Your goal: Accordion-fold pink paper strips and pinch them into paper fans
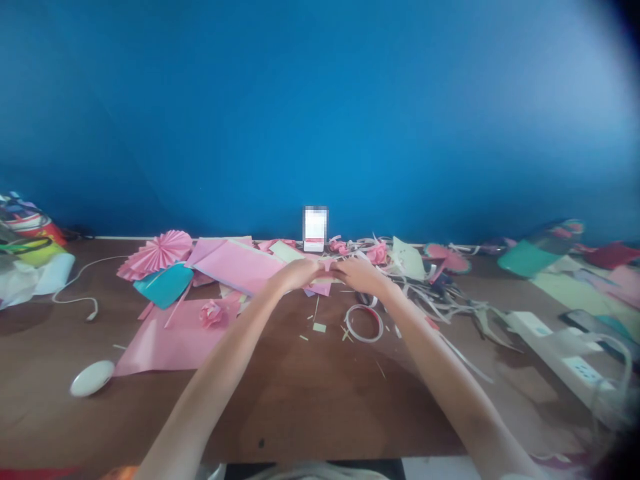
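Out over the far middle of the table, my left hand (302, 272) and my right hand (361, 273) meet almost fingertip to fingertip. Both are closed in a pinch on a small piece of pink paper (328, 265), mostly hidden by the fingers. Just behind them a phone (315, 230) stands upright with its screen lit and blurred out. A roll of tape (364, 324) lies flat beside my right forearm. Small paper scraps (319, 327) are scattered on the tabletop between my arms.
On the left are a pleated pink paper fan (163, 252), a teal paper piece (164, 283), a pink sheet (165, 340) bearing a paper flower (211, 313), and a white mouse (93, 379). To the right, paper strips (445, 308) tangle near a white power strip (560, 360). A blue wall (320, 120) rises behind.
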